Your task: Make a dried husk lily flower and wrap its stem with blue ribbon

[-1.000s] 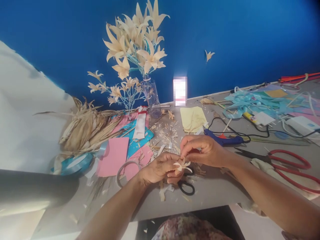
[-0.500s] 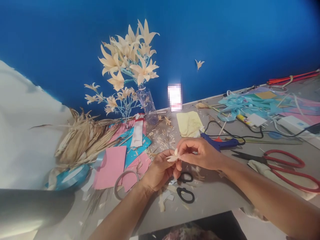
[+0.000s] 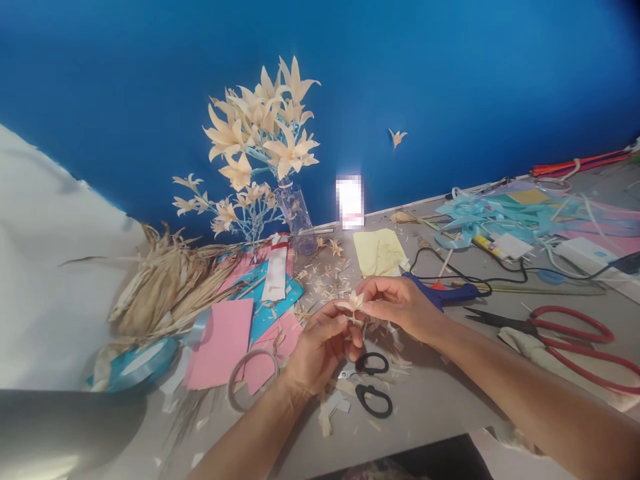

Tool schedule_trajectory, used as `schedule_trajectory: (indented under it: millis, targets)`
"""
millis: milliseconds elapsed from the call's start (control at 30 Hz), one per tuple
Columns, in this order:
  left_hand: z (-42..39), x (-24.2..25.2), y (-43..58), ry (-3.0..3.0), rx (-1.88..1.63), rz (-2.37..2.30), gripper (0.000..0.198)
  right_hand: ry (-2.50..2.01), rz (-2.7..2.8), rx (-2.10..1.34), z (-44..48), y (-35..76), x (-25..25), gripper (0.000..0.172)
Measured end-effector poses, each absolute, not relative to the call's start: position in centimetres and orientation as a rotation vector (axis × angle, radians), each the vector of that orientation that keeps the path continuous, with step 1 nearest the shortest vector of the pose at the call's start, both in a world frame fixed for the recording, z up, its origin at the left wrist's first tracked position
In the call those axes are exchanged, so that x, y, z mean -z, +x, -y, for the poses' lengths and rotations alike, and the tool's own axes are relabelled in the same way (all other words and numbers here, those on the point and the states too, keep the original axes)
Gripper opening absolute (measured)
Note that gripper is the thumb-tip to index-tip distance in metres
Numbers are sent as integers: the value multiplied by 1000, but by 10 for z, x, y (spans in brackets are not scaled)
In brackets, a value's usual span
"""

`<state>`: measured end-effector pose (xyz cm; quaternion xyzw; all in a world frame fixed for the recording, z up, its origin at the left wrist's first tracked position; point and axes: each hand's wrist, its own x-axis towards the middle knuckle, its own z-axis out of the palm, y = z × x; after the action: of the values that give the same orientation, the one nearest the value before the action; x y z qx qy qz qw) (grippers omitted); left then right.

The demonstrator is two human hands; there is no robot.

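Cream flower (image 3: pixel 355 303) is pointing upward now, not leaning left as earlier; left hand (image 3: pixel 320 343) is grasping it from below, right hand (image 3: pixel 400 303) is pinching its right side, beyond black-handled scissors (image 3: pixel 361 393).

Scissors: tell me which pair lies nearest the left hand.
The black-handled scissors, just beside the left hand; the red-handled scissors lie farther off, on the other side of the right forearm.

From close above and behind the left grip (image 3: pixel 317 347) and right grip (image 3: pixel 400 305), the head camera looked forward and down over the tabletop (image 3: pixel 430 393).
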<state>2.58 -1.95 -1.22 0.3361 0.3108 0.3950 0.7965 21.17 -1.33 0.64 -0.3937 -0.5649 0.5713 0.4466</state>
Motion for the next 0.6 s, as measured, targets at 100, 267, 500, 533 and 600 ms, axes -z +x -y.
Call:
schedule_trajectory:
  millis: [100,267,500,533,600]
  targets:
    - [22,12,29,757,-944,-743,34,-1012,1429,-1351,13,210,-4,9]
    - [22,17,32,772,-972,-816,33,-1010,1485,-1325,13,208,0,8]
    - [19,21,33,660,-1010,-761,35,-1068,1535,-1283,14,205,-1,11]
    - [19,22,33,649,-1007,-757,36,-1077,1532,-1289,13,205,-1,11]
    - [19,24,33,632,-1004,-751,36,-1093,1531,-1305,13,206,-2,12]
